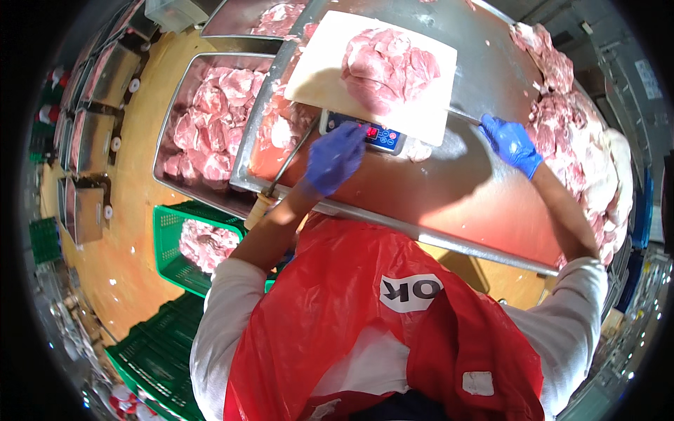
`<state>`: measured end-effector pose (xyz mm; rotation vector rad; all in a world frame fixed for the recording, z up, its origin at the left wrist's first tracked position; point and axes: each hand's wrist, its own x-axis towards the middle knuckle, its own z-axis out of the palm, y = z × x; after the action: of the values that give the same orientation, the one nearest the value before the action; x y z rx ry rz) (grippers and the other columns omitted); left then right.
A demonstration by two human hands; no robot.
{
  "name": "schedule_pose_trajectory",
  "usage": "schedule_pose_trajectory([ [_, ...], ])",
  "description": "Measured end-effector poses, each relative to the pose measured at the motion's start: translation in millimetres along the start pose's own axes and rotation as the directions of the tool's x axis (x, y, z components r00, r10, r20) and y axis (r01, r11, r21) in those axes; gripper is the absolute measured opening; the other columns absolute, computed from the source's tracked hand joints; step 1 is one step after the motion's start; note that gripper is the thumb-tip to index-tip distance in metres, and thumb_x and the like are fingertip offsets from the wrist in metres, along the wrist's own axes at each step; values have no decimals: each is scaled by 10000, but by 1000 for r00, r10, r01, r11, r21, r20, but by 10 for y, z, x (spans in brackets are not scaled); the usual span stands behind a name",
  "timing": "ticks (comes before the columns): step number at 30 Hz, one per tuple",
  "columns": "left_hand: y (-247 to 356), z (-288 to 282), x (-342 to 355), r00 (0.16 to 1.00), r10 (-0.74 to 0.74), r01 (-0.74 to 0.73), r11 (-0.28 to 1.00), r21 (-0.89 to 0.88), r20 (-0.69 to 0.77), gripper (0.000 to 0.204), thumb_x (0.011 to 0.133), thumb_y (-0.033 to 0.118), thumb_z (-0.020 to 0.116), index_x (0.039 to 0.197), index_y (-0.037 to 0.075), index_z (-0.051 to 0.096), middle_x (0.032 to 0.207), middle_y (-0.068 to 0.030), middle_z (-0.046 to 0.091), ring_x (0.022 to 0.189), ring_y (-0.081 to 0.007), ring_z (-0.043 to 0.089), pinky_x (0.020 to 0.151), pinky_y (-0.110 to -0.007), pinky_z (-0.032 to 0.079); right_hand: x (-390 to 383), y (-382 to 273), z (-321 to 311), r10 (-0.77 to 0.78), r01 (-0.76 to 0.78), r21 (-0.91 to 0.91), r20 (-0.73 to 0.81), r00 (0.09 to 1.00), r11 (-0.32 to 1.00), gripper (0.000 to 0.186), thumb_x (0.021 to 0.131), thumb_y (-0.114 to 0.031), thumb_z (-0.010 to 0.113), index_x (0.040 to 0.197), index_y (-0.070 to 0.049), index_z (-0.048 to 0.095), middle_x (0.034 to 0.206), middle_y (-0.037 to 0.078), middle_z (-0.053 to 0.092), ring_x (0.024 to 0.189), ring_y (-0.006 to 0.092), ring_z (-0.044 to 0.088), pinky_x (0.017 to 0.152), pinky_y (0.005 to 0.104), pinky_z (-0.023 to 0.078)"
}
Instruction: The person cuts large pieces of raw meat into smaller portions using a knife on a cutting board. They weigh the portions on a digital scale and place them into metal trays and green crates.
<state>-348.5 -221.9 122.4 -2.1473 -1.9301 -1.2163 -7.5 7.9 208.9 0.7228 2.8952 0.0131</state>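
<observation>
A large piece of raw meat (390, 67) lies on a white cutting board (319, 70), which rests on a digital scale (397, 142) with a blue panel and a lit red display. My left hand (335, 160), in a blue glove, is over the panel's left part, its fingers stretched toward the buttons; nothing shows in it. To the right of the board, my right hand (511, 146), also gloved in blue, is closed round a knife (463, 116). The blade points left toward the board's corner; the handle is hidden in the fist.
A steel table (421, 186) carries the scale, with a meat pile (572, 133) at right. Left are a metal tub (168, 133) of meat pieces and a green crate (165, 242) holding more. A rod with a pale handle (258, 209) crosses the table's left edge.
</observation>
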Motion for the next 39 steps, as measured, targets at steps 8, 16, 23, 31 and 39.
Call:
schedule_pose_trajectory([
  [8, -187, 776, 563, 983, -133, 107, 976, 191, 128, 251, 899, 191, 630, 1121, 83, 584, 1116, -125, 584, 922, -341, 642, 753, -465, 537, 634, -683, 151, 36, 78, 277, -386, 922, 958, 155, 984, -132, 525, 1065, -5, 488, 879, 260, 617, 821, 470, 619, 695, 549, 497],
  [16, -327, 834, 372, 988, 112, -92, 978, 189, -102, 191, 882, 212, 662, 1028, 105, 602, 967, -114, 590, 898, -315, 606, 767, -446, 520, 1401, -1215, 230, -129, 181, 182, -265, 956, 966, 198, 1019, -164, 432, 1111, -13, 523, 885, 241, 677, 772, 433, 675, 653, 513, 547],
  [23, -458, 980, 172, 998, 10, 3, 982, 189, -69, 315, 860, 276, 707, 1109, 118, 596, 1090, -121, 614, 991, -313, 628, 803, -441, 535, 1056, -828, 170, -104, 104, -4, 27, 994, 995, 188, 1019, -179, 431, 1080, -19, 508, 914, 252, 687, 796, 420, 698, 633, 520, 558],
  [31, -398, 536, 91, 997, -14, 23, 995, 102, -81, 288, 828, 229, 752, 1055, 104, 626, 1055, -105, 622, 912, -301, 659, 729, -414, 560, 1618, -1308, 299, -138, 138, 45, 0, 990, 989, 177, 1001, -141, 429, 1097, -15, 508, 951, 283, 672, 820, 418, 695, 651, 511, 559],
  [39, -424, -373, 221, 931, -253, 161, 932, -326, -262, 136, 798, 83, 753, 901, 62, 668, 859, -93, 672, 776, -255, 676, 651, -332, 535, -144, 295, 257, 54, -16, -172, 214, 975, 985, 165, 1021, -185, 500, 1138, -70, 516, 949, 223, 682, 737, 411, 679, 598, 491, 541],
])
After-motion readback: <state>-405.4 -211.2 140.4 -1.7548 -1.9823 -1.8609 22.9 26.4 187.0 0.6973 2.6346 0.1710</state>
